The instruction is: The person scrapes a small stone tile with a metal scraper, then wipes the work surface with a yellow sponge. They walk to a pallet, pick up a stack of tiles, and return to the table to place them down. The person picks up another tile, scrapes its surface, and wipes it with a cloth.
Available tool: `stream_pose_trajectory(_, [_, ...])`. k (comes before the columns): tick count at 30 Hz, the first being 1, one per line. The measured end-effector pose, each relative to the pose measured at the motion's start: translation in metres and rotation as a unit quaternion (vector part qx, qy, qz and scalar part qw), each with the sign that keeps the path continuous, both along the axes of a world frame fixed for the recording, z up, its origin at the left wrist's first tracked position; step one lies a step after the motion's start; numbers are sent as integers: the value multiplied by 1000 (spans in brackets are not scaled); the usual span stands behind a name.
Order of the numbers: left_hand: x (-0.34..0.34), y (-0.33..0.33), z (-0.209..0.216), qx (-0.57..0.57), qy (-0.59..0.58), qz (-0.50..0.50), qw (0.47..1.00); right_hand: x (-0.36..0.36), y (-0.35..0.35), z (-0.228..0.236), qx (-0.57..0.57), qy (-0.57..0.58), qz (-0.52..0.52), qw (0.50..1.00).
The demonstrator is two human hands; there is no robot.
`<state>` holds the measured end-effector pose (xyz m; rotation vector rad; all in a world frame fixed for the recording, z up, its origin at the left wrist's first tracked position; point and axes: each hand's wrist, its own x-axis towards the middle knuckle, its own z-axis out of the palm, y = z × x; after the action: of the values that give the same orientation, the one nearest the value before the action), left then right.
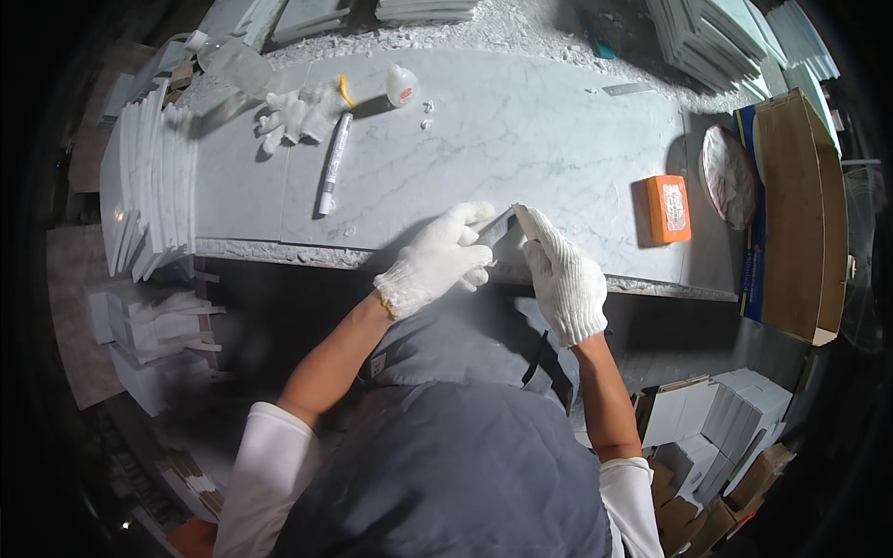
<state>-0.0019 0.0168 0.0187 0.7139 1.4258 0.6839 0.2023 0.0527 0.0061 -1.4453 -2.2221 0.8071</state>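
"Grey strip [500,227]—position?"
"Between both gloved hands, at the worktable's [558,139] near edge. Left hand [433,251]: fingers closed on it. Right hand [561,274]: fingers extended at its tip; grip cannot be determined."
"Containers?"
"Cardboard box [798,219]—open; small white bottle [401,86], contents indiscernible."

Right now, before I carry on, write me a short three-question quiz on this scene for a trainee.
1. Which of these is closest to the right hand?
(a) small white bottle
(b) orange block
(c) large clear bottle

2. True or false: the left hand is bare.

3. Fill in the blank: seen from the person, the marker lies to the ____ of the orange block.

Key:
1. b
2. False; it wears a white glove.
3. left
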Motion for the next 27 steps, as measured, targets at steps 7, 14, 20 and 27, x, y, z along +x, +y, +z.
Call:
stream_pose_trajectory(7, [-2,-16,-10,15,-52,141,989,-7,3,9,-86,-37,-38,995])
stream_pose_trajectory(14, [-1,-18,-16,25,-51,136,989,-12,1,2,-34,-1,12,999])
stream_pose_trajectory(20, [0,-20,-17,42,-53,150,986,-6,4,-2,-52,-3,-22,998])
stream_pose_trajectory(27, [3,-21,-17,46,-29,141,988,-5,7,-2,-46,-40,5,998])
